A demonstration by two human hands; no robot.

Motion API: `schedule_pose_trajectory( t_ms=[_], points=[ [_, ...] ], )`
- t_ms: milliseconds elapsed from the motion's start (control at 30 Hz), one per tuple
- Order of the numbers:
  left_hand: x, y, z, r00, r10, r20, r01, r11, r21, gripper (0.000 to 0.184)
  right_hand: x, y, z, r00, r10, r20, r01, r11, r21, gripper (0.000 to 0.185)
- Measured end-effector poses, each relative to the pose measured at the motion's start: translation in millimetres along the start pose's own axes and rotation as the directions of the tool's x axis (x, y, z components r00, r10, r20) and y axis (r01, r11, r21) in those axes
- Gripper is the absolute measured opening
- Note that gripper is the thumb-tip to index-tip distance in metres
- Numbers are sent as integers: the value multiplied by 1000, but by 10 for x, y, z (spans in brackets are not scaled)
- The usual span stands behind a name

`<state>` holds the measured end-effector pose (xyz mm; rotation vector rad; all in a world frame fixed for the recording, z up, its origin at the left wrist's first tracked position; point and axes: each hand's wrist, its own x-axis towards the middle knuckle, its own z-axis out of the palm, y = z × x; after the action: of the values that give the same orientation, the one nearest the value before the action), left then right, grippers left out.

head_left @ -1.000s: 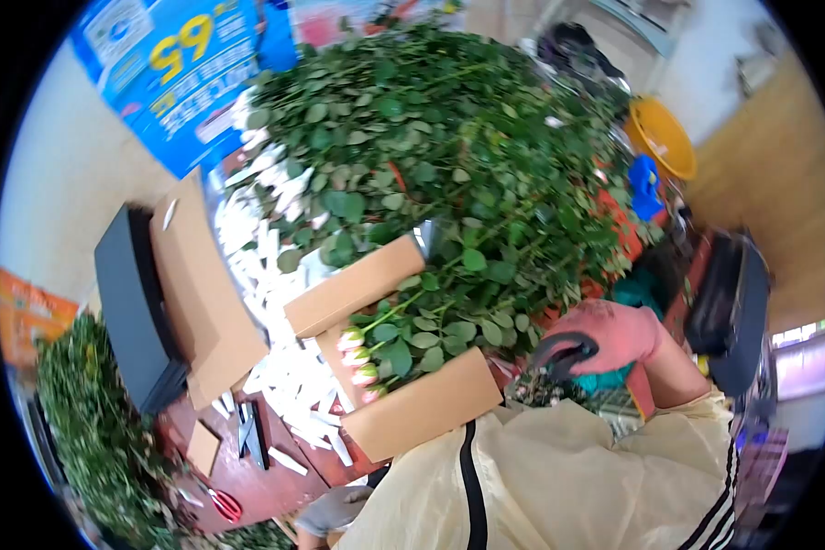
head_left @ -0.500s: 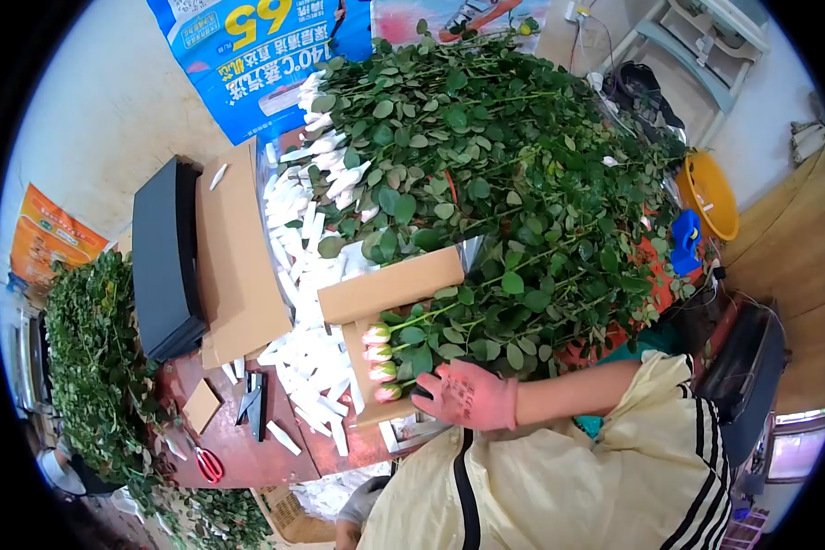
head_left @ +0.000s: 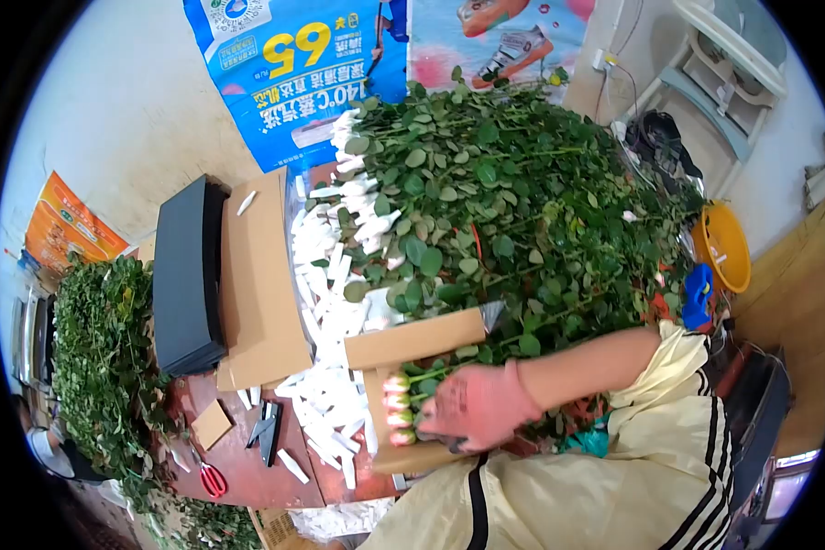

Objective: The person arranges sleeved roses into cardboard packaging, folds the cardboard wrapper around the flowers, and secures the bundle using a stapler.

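My right hand [head_left: 481, 408], in a pink glove with dark fingertips, lies over the stems just right of several pink-and-white roses [head_left: 397, 408]. Its fingers are bent downward, and what they hold, if anything, is hidden. The rose heads lie in a column on an open cardboard wrapper [head_left: 380, 458]. The wrapper's upper flap [head_left: 417, 339] stands folded above them. Of my left hand [head_left: 350, 541] only a sliver shows at the bottom edge, beside my pale yellow jacket; its fingers are out of sight.
A large heap of leafy stems [head_left: 522, 192] covers the back of the table. White sleeves [head_left: 330, 403] lie left of the wrapper. Farther left are a stapler [head_left: 264, 433], red scissors [head_left: 213, 478], dark sheets [head_left: 188, 275] and more greenery [head_left: 105, 367]. A yellow basin [head_left: 724, 247] stands right.
My right hand came from the right onto the rose stems and now sits close beside the blooms. My left hand has mostly dropped out of view. The camera view has shifted.
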<state>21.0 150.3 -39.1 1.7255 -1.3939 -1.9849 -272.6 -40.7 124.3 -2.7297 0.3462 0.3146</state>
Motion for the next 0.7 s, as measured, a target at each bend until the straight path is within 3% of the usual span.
schedule_pose_trajectory(
  t_ms=[33, 67, 100, 167, 200, 267, 333, 367, 533, 600, 633, 700],
  points=[
    [54, 58, -3, 1000, 12, -22, -12, 1000, 1, 31, 47, 182, -249, 1000, 16, -10, -15, 1000, 17, 41],
    [128, 129, -11, 999, 27, -42, -27, 1000, 1, 31, 111, 374, -686, 981, 182, 62, -191, 962, 198, 40],
    [201, 199, -23, 997, 46, -55, -45, 999, 4, 31, 196, 793, -552, 904, 140, -403, -118, 990, 79, 38],
    [338, 331, -52, 993, 81, -80, -80, 997, 16, 32, 455, 1631, -894, 768, 457, -448, -385, 889, 247, 33],
    [412, 393, -74, 991, 97, -95, -95, 995, 16, 32, 631, 2264, -837, 660, 392, -641, -393, 907, 151, 32],
    [570, 525, -148, 986, 123, -116, -121, 992, 20, 32, 819, 3027, -1062, 483, 531, -696, -539, 807, 242, 29],
    [712, 629, -266, 981, 132, -144, -130, 991, 24, 32, 951, 3811, -1131, 364, 689, -626, -750, 616, 243, 32],
    [781, 691, -341, 977, 134, -163, -132, 991, 24, 32, 1003, 4114, -1102, 319, 673, -667, -789, 579, 206, 30],
    [917, 825, -661, 972, 71, -223, -71, 997, 8, 33, 1194, 4754, -1117, 310, 701, -643, -849, 508, 144, 27],
    [925, 803, -684, 972, 47, -229, -49, 999, -3, 33, 1194, 4754, -1107, 312, 888, -338, -944, 331, -4, 27],
    [924, 797, -693, 973, 43, -227, -45, 999, -3, 33, 1171, 4728, -1087, 313, 889, -334, -944, 329, -9, 27],
    [897, 789, -684, 976, 42, -215, -44, 999, -1, 33, 1113, 4613, -1043, 466, 811, -354, -879, 378, -291, 32]
  ],
)
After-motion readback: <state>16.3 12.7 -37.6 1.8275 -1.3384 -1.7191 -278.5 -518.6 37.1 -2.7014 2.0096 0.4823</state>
